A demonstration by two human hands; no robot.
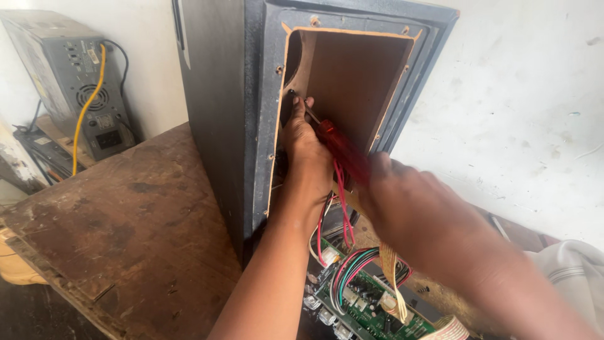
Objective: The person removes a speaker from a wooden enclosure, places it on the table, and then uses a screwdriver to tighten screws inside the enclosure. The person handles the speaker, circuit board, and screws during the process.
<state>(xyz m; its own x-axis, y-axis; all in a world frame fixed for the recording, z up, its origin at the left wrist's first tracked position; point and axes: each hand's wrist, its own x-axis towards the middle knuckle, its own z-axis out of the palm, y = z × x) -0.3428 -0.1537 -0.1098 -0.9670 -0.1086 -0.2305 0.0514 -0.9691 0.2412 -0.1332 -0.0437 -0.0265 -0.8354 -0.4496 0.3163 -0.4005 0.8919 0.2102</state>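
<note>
A tall dark speaker cabinet (217, 107) stands on a worn wooden table (126, 220), its back opening showing a bare fibreboard cavity (352, 82). My left hand (302, 148) reaches into the opening's left edge, fingers curled against the inner wall. My right hand (402, 201) grips a red-handled screwdriver (336, 146), whose metal shaft points up-left toward the left hand. Red and white wires (340, 214) hang from the cavity down to a green circuit board (371, 302) lying below.
A grey computer power supply (72, 82) with a yellow cable (88, 107) sits at the back left against the white wall. A flat ribbon cable (390, 264) crosses the board. White cloth (576, 277) lies at the right.
</note>
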